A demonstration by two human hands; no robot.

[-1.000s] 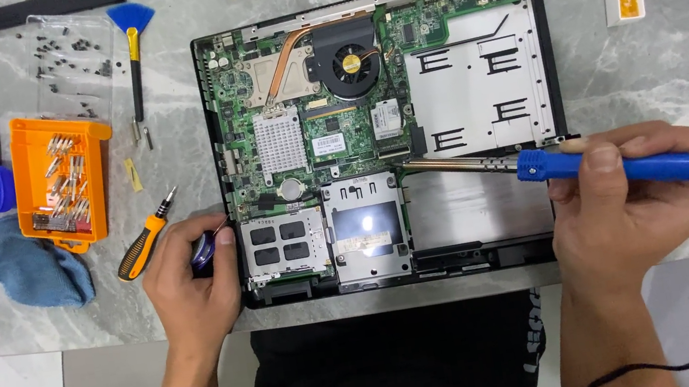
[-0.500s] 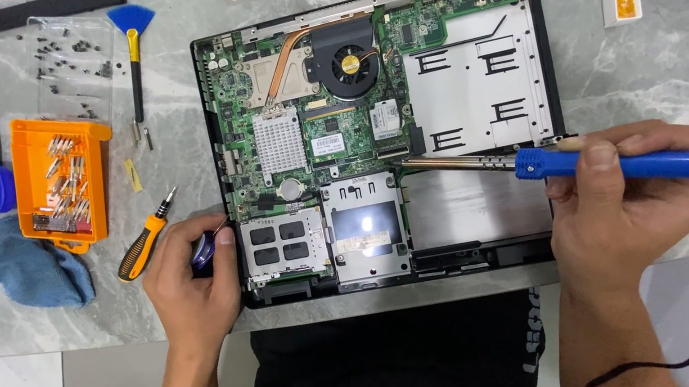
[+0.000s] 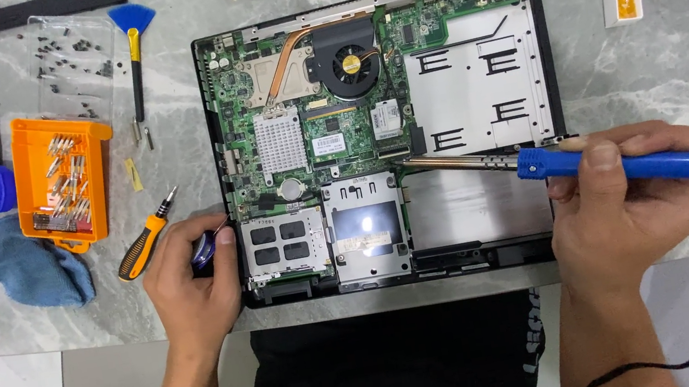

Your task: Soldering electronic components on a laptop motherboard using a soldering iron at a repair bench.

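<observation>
Laptop (image 3: 474, 83) lies opened, board bare; right hand (image 3: 628, 206) grips the soldering iron (image 3: 622, 165), tip at the board; left hand (image 3: 188, 276) clasps a small blue tool (image 3: 204, 249).

The soldering iron (image 3: 623, 168) at right of centre has a matt blue plastic grip and a bare metal shaft. The opened laptop (image 3: 381, 133) mid-frame shows a green circuit board, a copper pipe and dull grey metal plates. The table (image 3: 645, 76) is polished grey marble. At left sit a soft blue cloth (image 3: 32, 267) and a glossy orange plastic box (image 3: 65, 181).
</observation>
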